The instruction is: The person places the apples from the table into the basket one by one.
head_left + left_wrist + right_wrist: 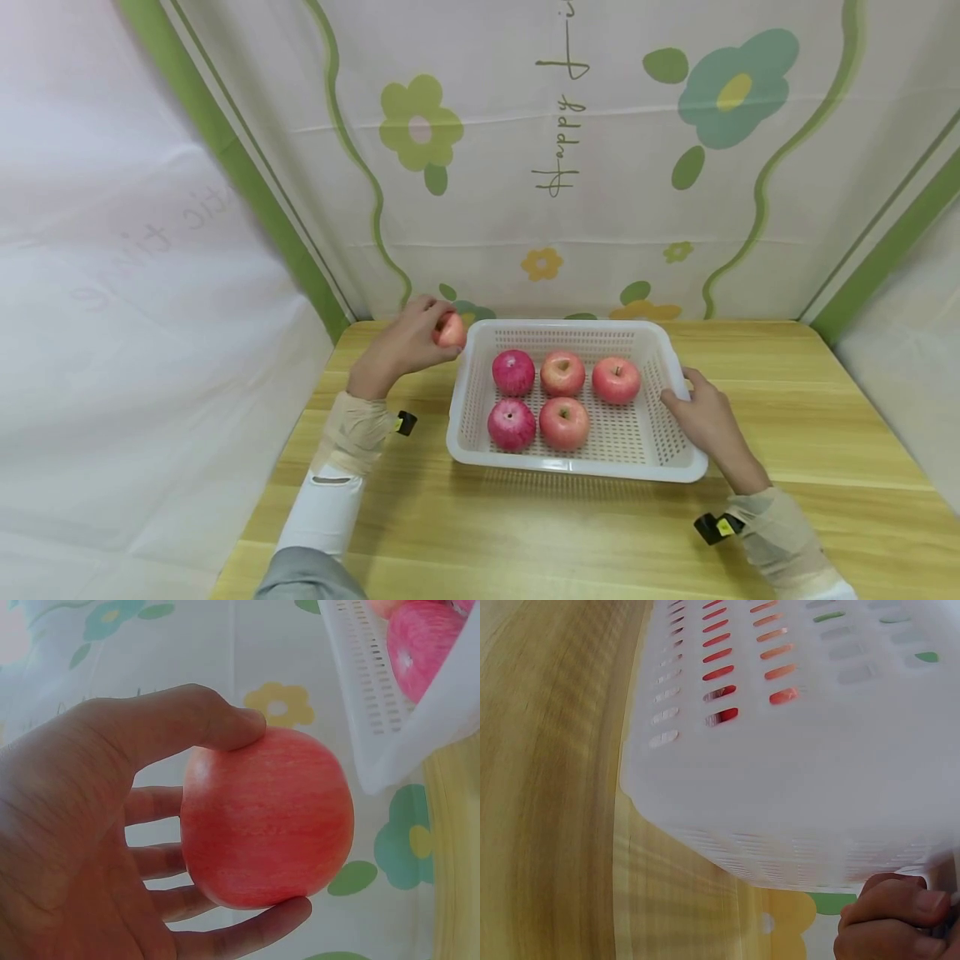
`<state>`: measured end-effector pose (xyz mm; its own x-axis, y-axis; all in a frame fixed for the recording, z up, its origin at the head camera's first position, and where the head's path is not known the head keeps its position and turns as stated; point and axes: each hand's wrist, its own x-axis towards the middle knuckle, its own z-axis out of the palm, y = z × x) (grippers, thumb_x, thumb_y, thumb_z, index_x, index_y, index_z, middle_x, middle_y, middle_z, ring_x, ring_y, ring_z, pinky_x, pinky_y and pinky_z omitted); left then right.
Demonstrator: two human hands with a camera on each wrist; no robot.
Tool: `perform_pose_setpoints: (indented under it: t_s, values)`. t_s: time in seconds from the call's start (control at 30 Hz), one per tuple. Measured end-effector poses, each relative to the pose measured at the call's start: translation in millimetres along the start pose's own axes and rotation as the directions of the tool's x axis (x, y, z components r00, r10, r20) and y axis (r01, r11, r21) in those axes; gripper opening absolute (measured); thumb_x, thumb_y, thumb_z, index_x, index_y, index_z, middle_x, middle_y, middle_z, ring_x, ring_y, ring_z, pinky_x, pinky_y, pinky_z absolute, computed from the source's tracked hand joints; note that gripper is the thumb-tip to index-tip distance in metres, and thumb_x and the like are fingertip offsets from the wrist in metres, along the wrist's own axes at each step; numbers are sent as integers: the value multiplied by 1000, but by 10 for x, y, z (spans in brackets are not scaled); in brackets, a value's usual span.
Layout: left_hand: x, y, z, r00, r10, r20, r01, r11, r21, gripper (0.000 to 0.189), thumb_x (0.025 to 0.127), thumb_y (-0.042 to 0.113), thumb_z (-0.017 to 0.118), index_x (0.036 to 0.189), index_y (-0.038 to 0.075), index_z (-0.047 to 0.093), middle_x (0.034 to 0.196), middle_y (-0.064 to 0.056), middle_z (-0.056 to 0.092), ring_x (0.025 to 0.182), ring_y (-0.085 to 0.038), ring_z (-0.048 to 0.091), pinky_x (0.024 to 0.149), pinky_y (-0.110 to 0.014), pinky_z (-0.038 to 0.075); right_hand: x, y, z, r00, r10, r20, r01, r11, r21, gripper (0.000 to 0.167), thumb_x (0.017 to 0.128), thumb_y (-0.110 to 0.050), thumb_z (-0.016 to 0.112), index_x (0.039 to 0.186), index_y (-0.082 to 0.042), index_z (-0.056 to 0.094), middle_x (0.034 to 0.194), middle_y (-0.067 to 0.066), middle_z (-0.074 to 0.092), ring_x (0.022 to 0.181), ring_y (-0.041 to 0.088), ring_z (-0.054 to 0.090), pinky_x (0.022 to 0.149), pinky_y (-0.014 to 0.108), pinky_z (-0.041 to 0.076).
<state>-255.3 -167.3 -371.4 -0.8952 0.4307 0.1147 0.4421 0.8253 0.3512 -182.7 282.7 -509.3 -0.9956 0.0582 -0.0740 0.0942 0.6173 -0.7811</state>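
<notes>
At the left back corner of a white plastic basket [570, 472], my left hand [408, 340] holds a pinkish-red apple [450, 330]. In the left wrist view the thumb lies on one side of this apple [270, 817], and the fingers curl round the other. My right hand [705, 417] grips the basket's right rim, thumb over the top; its curled fingers [892, 911] show by the rim in the right wrist view. Inside the basket sit three light red apples, one of them an apple [617, 381] farthest right, and two deep-pink streaked round fruits, including a front one [512, 424].
The basket stands on a light wooden table [555, 542]. Behind the table hangs a white curtain [480, 208] printed with flowers, and more white cloth [150, 333] closes the left side. A black wrist camera [406, 423] is strapped to the left arm.
</notes>
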Motion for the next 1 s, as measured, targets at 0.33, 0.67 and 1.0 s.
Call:
perform_pose_setpoints:
  t_s: [0.33,0.67,1.0]
  values:
    - [76,80,49,1000,27,7,-27,1000,0,69,90,31,79,150,5,56,144,-17,53,118,-32,55,91,-45,58,9,-14,6,1000,4,-1,-4,1000,-7,73,109,-27,51,161,15,21,136,48,56,94,42,78,62,40,66]
    - [197,210,94,997,71,-5,-71,997,21,65,88,32,80,145,9,60,140,-13,57,120,-30,56,93,-44,57,-6,-22,-6,1000,7,-3,-7,1000,-8,74,109,-28,51,161,15,21,136,48,56,93,41,79,63,40,66]
    - [334,356,134,993,122,7,-122,992,22,66,88,33,80,146,7,60,142,-14,57,121,-29,58,98,-43,57,-17,-27,-7,1000,9,3,-9,1000,-2,73,109,-27,51,161,15,21,137,49,55,95,43,78,63,40,66]
